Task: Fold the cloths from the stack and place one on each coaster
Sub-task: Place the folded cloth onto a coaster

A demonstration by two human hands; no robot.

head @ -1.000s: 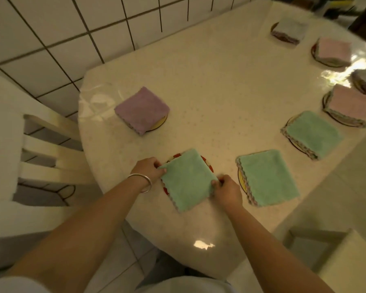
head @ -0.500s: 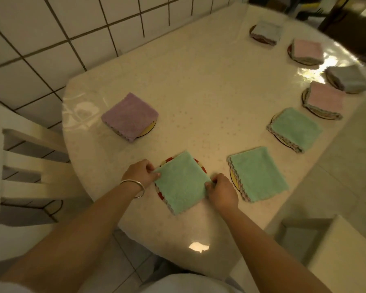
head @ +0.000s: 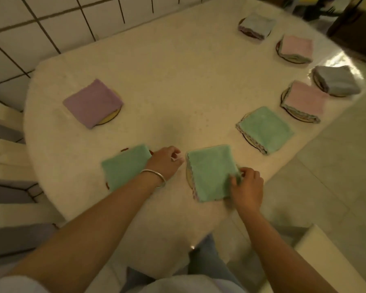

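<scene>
Several folded cloths lie on round coasters around the pale table. The nearest green cloth rests on a red-rimmed coaster, and my left forearm crosses its right corner. My left hand hovers with loosely curled fingers between that cloth and a second green cloth, holding nothing. My right hand pinches the right edge of this second cloth, which covers a yellowish coaster. No stack of unfolded cloths is in view.
A purple cloth lies at the left. A third green cloth, two pink cloths and two grey cloths curve along the right edge. White chairs stand at the left and bottom right.
Both hands have let go of the nearest green cloth and moved right. My right hand now grips the second green cloth's edge, and my left hand sits between the two cloths.
</scene>
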